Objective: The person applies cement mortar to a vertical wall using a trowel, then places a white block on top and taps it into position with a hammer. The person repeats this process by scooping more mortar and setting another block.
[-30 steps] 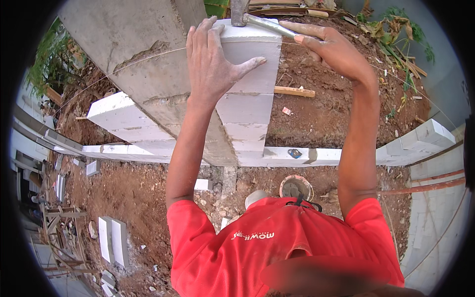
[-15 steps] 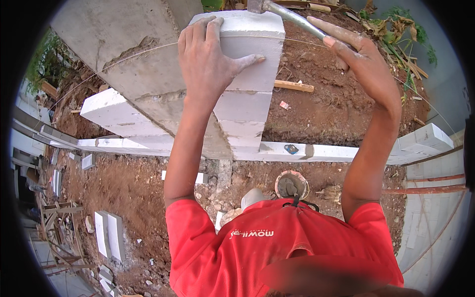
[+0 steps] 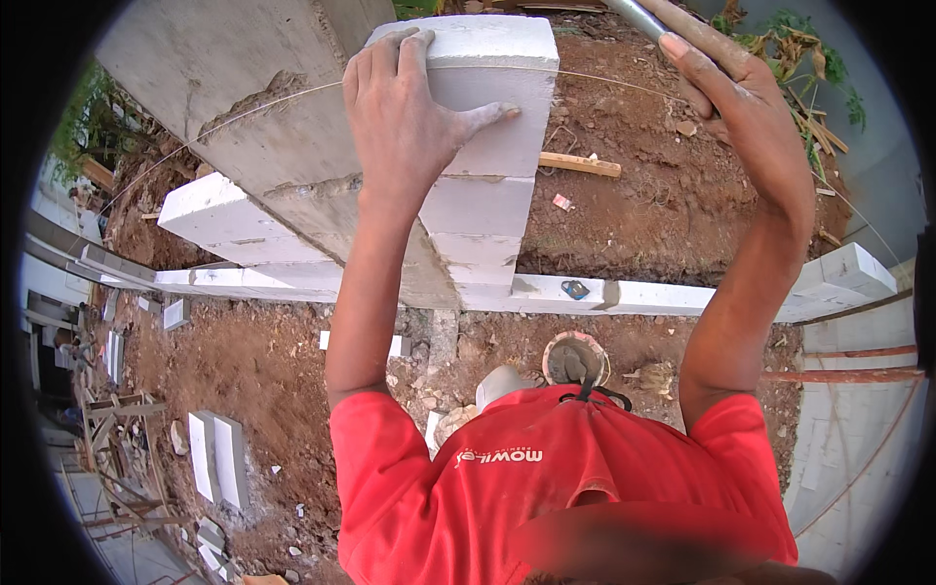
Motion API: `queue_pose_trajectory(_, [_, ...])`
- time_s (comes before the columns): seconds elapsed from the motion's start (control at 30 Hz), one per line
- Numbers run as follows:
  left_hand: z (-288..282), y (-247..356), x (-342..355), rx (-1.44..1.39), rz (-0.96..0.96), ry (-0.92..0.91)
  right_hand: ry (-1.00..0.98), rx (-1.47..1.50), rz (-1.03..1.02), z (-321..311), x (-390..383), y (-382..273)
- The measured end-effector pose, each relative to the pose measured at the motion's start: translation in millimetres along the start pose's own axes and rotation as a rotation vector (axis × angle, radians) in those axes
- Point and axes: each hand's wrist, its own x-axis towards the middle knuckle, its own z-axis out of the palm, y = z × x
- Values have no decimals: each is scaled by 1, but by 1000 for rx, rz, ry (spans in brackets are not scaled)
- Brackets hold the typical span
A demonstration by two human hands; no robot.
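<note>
My left hand lies spread on the top white block of a short stack, fingers over its upper edge and thumb stretched along its near face. It grips nothing. Right of the block, my right hand is raised and closed round the metal handle of a hammer. The hammer's head is outside the picture. A thin string line runs across the block's face, passing behind both hands. Directly left of the stack stands a grey concrete column.
A low white block wall crosses behind, with a small blue-black tool on it. Closer in stands a bucket holding grey mortar. Loose blocks lie on the soil at left; a wooden stick lies beyond the wall.
My right hand has lifted the hammer up and right, off the block's top, and its head has left the picture. My left hand stays on the block.
</note>
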Motion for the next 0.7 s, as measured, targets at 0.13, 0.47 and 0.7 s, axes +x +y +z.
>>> queue_pose_trajectory(0.13, [-3, -5, -3, 26, -16, -22, -85, -96, -157, 24, 12, 22])
queue_pose_trajectory(0.47, [-2, -4, -2, 16, -15, -46, -69, -84, -177, 23, 7, 24])
queue_pose_trajectory(0.7, [-4, 10, 9, -3, -5, -52, 3, 250, 231, 6, -30, -5])
